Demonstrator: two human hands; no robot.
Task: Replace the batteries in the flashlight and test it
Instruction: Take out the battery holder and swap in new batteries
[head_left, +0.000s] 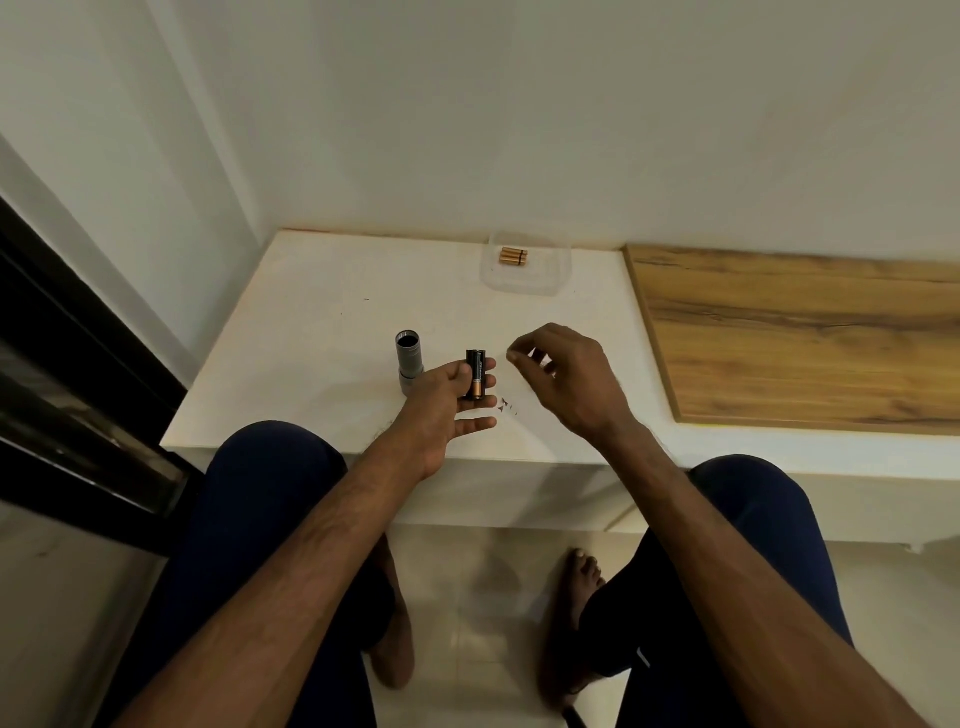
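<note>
My left hand (447, 410) holds a black battery holder (475, 374) upright between thumb and fingers, with a black and copper battery showing in it. Just behind that hand the grey flashlight body (408, 364) stands on the white table (332, 322), its open dark end facing up. My right hand (566, 374) hovers to the right of the holder with its fingers curled and thumb near the forefinger; nothing shows between them. Copper-coloured batteries (513, 256) lie in a clear plastic tray (527, 280) at the back of the table.
A wooden board (800, 332) covers the table surface to the right. A white wall runs along the back and left. Small dark specks (506, 406) lie on the table near my left fingers. My knees and bare feet are below the table edge.
</note>
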